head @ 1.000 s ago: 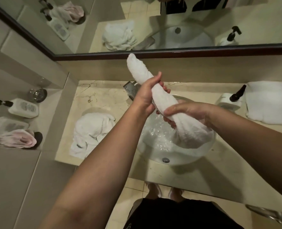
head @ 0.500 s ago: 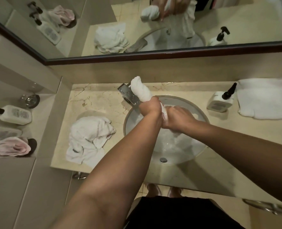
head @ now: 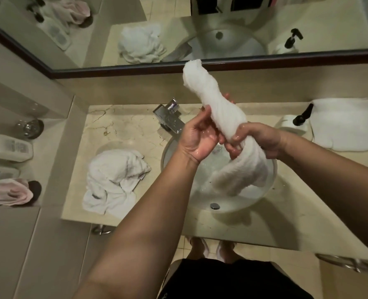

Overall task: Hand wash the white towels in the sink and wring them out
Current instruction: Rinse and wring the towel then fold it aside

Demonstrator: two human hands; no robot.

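Towel (head: 217,113), twisted into a thick white rope, is up above the sink (head: 239,203), its far end poking toward the mirror frame and its near end drooping into the wet basin. Right hand (head: 258,141) is wrapped tight around the middle of it, fingers curled and glistening. Left hand (head: 198,137) sits just beside, palm up, fingers loosely spread behind the twist, touching it but not clamped on. Faucet (head: 170,119) stands at the far rim. On the tabletop (head: 122,130), a crumpled white towel (head: 114,178) lies left of the sink; a soap pump (head: 297,124) and a folded towel (head: 349,124) sit right.
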